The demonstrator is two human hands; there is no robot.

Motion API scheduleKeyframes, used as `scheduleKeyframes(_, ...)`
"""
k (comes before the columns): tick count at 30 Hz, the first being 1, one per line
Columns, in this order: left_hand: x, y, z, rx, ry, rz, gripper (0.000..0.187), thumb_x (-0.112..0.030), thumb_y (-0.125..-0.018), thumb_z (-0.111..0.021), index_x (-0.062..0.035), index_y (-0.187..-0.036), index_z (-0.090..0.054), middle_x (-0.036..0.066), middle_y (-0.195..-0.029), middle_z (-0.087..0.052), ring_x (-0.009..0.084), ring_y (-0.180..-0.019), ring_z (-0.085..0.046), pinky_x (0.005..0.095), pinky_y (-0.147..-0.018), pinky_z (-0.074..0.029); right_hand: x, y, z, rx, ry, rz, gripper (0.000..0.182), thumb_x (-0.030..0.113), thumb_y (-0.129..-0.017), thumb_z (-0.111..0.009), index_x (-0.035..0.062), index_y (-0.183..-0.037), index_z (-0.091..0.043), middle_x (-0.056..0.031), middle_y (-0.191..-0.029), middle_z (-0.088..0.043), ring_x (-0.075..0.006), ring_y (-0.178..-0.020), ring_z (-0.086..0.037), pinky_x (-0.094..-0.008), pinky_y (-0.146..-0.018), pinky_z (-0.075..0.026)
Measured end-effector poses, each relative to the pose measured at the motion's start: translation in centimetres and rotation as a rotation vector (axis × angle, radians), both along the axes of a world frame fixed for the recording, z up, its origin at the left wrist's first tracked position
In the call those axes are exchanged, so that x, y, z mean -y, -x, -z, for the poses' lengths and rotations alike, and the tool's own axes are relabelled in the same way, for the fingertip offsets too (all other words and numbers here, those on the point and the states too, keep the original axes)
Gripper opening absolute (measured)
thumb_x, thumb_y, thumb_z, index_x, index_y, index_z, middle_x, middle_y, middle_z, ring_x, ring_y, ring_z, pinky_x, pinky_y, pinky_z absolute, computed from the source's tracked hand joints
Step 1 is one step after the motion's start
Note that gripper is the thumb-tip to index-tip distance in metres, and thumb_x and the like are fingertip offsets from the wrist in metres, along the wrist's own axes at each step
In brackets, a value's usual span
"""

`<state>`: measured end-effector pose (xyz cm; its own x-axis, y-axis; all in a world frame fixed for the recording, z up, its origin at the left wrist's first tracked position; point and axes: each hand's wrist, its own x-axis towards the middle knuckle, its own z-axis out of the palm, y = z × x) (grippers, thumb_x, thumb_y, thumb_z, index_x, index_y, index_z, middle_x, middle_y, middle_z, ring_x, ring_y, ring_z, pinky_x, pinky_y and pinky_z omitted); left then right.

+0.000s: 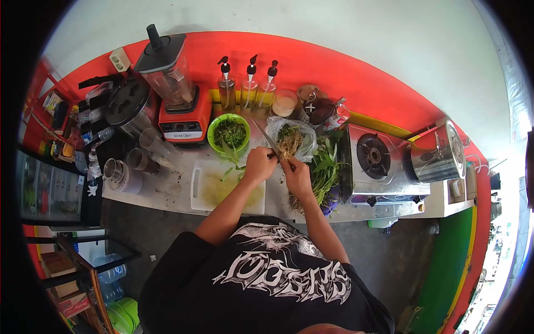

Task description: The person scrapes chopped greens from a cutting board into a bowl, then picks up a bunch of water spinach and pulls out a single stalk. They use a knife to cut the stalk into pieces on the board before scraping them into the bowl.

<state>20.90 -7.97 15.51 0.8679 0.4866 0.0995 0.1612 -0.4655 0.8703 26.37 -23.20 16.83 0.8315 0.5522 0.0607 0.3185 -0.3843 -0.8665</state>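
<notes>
My left hand (261, 165) is closed around a leafy green stem (231, 157), whose leaves hang out to the left over the cutting board. Right beside it, my right hand (297, 177) is closed on a knife (263, 133), its blade slanting up and to the left; the handle is mostly hidden. Just beyond my fingers, brown roots and trimmings (290, 140) lie in a clear plastic bag (307, 146). A green bowl (210, 133) of picked leaves stands beyond my left hand. To the right of my right hand lies a pile of leafy stems (324, 170).
A wet white cutting board (196, 189) lies at the counter's front edge. Left stand a red blender (183, 121), a lidded jug (130, 106) and clear cups (142, 161). Pump bottles (249, 92) line the wall. Right is a gas stove (384, 167) with a steel pot (436, 156).
</notes>
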Motion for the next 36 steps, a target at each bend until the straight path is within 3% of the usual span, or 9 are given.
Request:
scheduleKeyframes(1, 0.1, -0.2, 0.0, 0.003, -0.002, 0.001, 0.019, -0.018, -0.082, -0.069, -0.0015, -0.087, -0.077, 0.022, -0.075, -0.069, 0.0413, -0.071, -0.068, 0.0461, -0.069, -0.054, -0.1, -0.2, 0.4, 0.003, -0.002, 0.001, 0.029, 0.020, -0.097, -0.067, -0.0028, -0.114, -0.071, -0.0214, -0.076, -0.068, -0.0279, -0.065, -0.067, -0.0381, -0.063, -0.049)
scheduleKeyframes(3, 0.2, -0.7, 0.1, 0.011, 0.010, -0.038, 0.017, -0.015, -0.081, -0.070, -0.0008, -0.087, -0.077, 0.022, -0.076, -0.070, 0.0379, -0.069, -0.069, 0.0432, -0.066, -0.053, -0.3, -0.4, 0.6, 0.093, -0.028, 0.006, 0.033, 0.020, -0.097, -0.066, 0.0034, -0.125, -0.070, -0.0249, -0.087, -0.071, -0.0394, -0.077, -0.071, -0.0418, -0.068, -0.052)
scheduleKeyframes(6, -0.1, -1.0, 0.7, 0.001, 0.014, -0.059, 0.017, -0.015, -0.082, -0.072, -0.0003, -0.089, -0.077, 0.022, -0.077, -0.071, 0.0374, -0.070, -0.070, 0.0427, -0.065, -0.053, -0.7, -0.1, -0.2, 0.199, 0.050, 0.037, 0.033, 0.020, -0.096, -0.067, 0.0076, -0.127, -0.070, -0.0239, -0.094, -0.072, -0.0434, -0.082, -0.069, -0.0461, -0.069, -0.053)
scheduleKeyframes(10, -0.8, -0.5, 1.2, 0.016, -0.052, -0.081, 0.018, -0.015, -0.083, -0.073, 0.0005, -0.091, -0.077, 0.022, -0.077, -0.071, 0.0363, -0.069, -0.070, 0.0412, -0.065, -0.053, -1.6, 0.9, -1.1, 0.224, 0.092, 0.050, 0.035, 0.020, -0.095, -0.067, 0.0112, -0.129, -0.070, -0.0218, -0.097, -0.072, -0.0421, -0.083, -0.069, -0.0476, -0.070, -0.053)
scheduleKeyframes(12, -0.9, -0.1, 0.6, -0.010, 0.029, -0.080, 0.019, -0.015, -0.084, -0.072, 0.0016, -0.092, -0.077, 0.021, -0.076, -0.071, 0.0342, -0.067, -0.069, 0.0401, -0.065, -0.052, -1.7, 1.2, -1.8, 0.253, 0.114, 0.043, 0.036, 0.023, -0.096, -0.067, 0.0068, -0.129, -0.069, -0.0226, -0.095, -0.073, -0.0396, -0.079, -0.070, -0.0442, -0.069, -0.053)
scheduleKeyframes(16, -1.9, 0.4, 1.0, 0.055, 0.134, -0.007, 0.019, -0.015, -0.085, -0.072, 0.0020, -0.093, -0.076, 0.021, -0.075, -0.071, 0.0327, -0.065, -0.068, 0.0397, -0.065, -0.051, -2.1, 1.0, -1.4, 0.182, 0.102, 0.026, 0.036, 0.024, -0.096, -0.067, 0.0092, -0.129, -0.069, -0.0226, -0.094, -0.072, -0.0406, -0.081, -0.070, -0.0452, -0.071, -0.053)
scheduleKeyframes(27, -2.1, 0.8, -0.6, -0.014, 0.167, -0.119, 0.018, -0.014, -0.083, -0.070, 0.0011, -0.088, -0.077, 0.022, -0.077, -0.071, 0.0350, -0.070, -0.071, 0.0411, -0.066, -0.053, -3.5, 1.7, -2.2, 0.268, 0.256, 0.033, 0.040, 0.024, -0.094, -0.068, 0.0153, -0.133, -0.067, -0.0213, -0.096, -0.072, -0.0431, -0.087, -0.070, -0.0495, -0.075, -0.055)
scheduleKeyframes(36, -3.0, 1.4, 0.4, 0.015, 0.165, -0.063, 0.017, -0.012, -0.082, -0.070, 0.0018, -0.088, -0.076, 0.020, -0.072, -0.070, 0.0287, -0.064, -0.069, 0.0398, -0.063, -0.051, -3.6, 1.7, -2.0, 0.240, 0.153, -0.006, 0.036, 0.023, -0.095, -0.066, 0.0111, -0.128, -0.070, -0.0207, -0.099, -0.073, -0.0435, -0.091, -0.069, -0.0483, -0.077, -0.055)
